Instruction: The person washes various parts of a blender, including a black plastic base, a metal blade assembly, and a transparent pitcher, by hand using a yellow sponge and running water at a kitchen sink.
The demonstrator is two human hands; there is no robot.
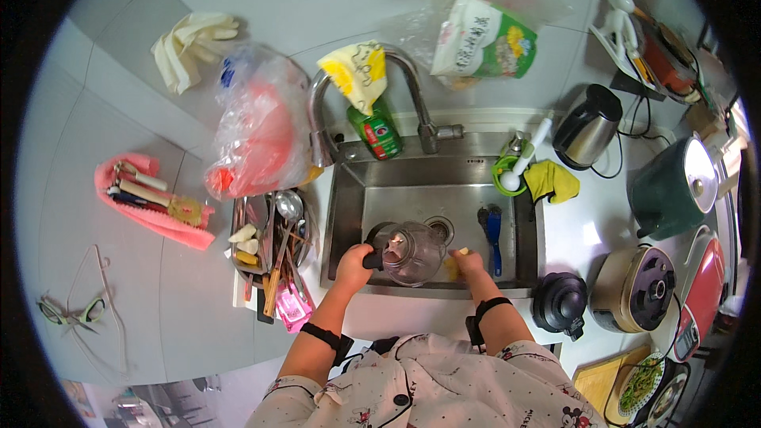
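Observation:
Over the stainless steel sink (pixel 428 175), my left hand (pixel 355 267) grips the black handle of a clear blender jug (pixel 416 255), which lies tilted with an opening facing up. My right hand (pixel 468 261) is just right of the jug and holds a small yellowish item, perhaps a sponge, mostly hidden by the fingers. Behind the jug the sink drain (pixel 440 229) shows. A blue-handled brush (pixel 494 235) lies in the basin to the right of my right hand. The chrome faucet (pixel 416 83) arches behind, with a yellow patterned cloth (pixel 359 74) over it.
Left of the sink stands a utensil holder (pixel 244 267) with ladles and spatulas, below a hanging plastic bag (pixel 261 131). A green detergent bottle (pixel 380 134) stands behind the basin. At right are a black lid (pixel 560 303), an electric kettle (pixel 588 125) and a pressure cooker (pixel 633 288).

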